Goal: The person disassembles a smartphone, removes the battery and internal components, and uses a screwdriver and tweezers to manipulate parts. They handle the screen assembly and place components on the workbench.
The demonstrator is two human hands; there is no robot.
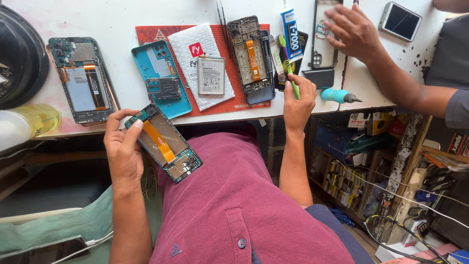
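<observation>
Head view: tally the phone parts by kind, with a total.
Opened phone bodies: 3, one in the left hand at, one far left, one on the red mat
Teal back covers: 1
Loose batteries: 1
Total: 5
The right hand holds a green tool, not counted.

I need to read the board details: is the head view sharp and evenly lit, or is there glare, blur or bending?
Head view: bright even daylight, soft shadows; opened phone in the left hand is sharp; white table slightly washed out at the top; edges bend from the wide lens; right hand on the green tool is crisp.
</observation>
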